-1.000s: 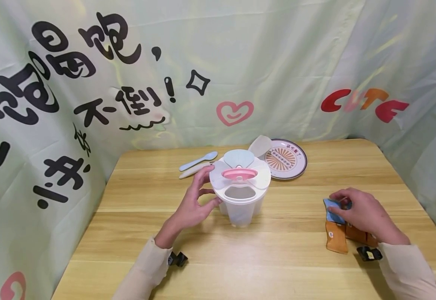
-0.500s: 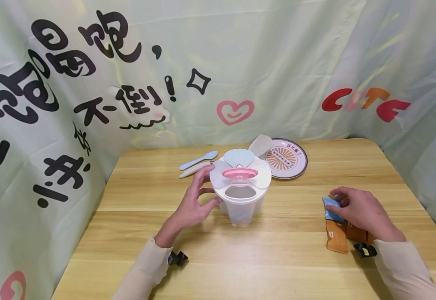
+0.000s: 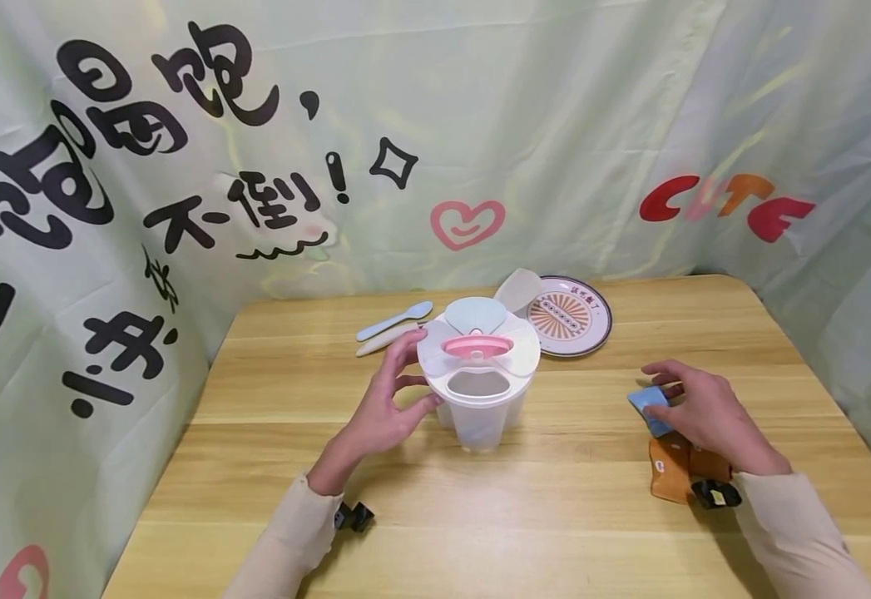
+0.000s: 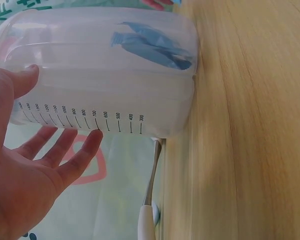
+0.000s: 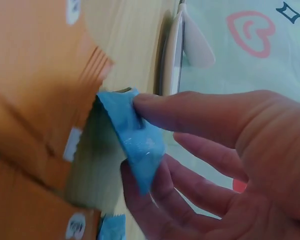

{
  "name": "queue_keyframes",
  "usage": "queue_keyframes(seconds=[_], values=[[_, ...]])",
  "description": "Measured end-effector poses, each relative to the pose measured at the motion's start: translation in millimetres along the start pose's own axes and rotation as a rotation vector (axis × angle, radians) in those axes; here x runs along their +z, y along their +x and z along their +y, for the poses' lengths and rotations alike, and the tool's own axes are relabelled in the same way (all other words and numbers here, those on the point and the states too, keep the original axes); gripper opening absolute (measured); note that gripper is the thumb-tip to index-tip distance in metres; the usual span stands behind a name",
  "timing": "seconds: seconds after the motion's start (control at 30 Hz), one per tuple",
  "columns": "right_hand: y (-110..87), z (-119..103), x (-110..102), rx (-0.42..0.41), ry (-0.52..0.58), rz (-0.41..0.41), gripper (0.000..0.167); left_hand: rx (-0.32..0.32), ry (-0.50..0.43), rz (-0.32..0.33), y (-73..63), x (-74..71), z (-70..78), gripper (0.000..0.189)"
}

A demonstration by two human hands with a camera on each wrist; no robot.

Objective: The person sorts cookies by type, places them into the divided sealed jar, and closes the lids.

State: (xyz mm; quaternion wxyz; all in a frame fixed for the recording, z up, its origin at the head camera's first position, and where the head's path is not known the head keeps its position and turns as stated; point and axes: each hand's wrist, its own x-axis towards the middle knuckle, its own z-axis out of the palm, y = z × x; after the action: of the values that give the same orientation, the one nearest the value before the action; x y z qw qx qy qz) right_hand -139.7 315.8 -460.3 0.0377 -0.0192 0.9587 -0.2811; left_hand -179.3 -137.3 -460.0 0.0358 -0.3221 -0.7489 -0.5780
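My left hand (image 3: 393, 403) holds the left side of a clear plastic storage canister (image 3: 480, 424), thumb in front and fingers behind. Its white petal-shaped lid has a pink handle (image 3: 477, 346), and one front section of the lid is open. Through the canister wall, blue packets (image 4: 152, 45) show at the bottom in the left wrist view, beside printed volume marks. Over on the right, my right hand (image 3: 708, 412) pinches a small blue packet (image 5: 137, 132) between thumb and fingers. Just below that packet lie several orange packets (image 3: 669, 470), and another blue packet (image 5: 112, 227) shows beside them.
Behind the canister are a patterned plate (image 3: 585, 320) and a pale translucent flap-like piece (image 3: 517, 289). A light blue spoon (image 3: 398, 320) and a white-handled utensil (image 3: 383, 341) lie at the back left. A printed cloth (image 3: 555, 125) hangs behind the wooden table (image 3: 555, 532).
The right hand has shifted left and slightly away from me, drawing the pinched blue packet off the orange packets. The left hand and canister stay in place.
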Motion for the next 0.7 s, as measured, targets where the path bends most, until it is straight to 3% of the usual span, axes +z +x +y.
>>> queue_keyframes(seconds=[0.37,0.7], values=[[1.4,-15,-4,-0.055,0.055,0.022,0.048,-0.007,0.005,0.0,0.7,0.7,-0.5,0.09],[-5.2,-53,-11,-0.193,0.09,0.17,0.038,-0.012,0.008,-0.004,-0.5,0.4,0.5,0.09]])
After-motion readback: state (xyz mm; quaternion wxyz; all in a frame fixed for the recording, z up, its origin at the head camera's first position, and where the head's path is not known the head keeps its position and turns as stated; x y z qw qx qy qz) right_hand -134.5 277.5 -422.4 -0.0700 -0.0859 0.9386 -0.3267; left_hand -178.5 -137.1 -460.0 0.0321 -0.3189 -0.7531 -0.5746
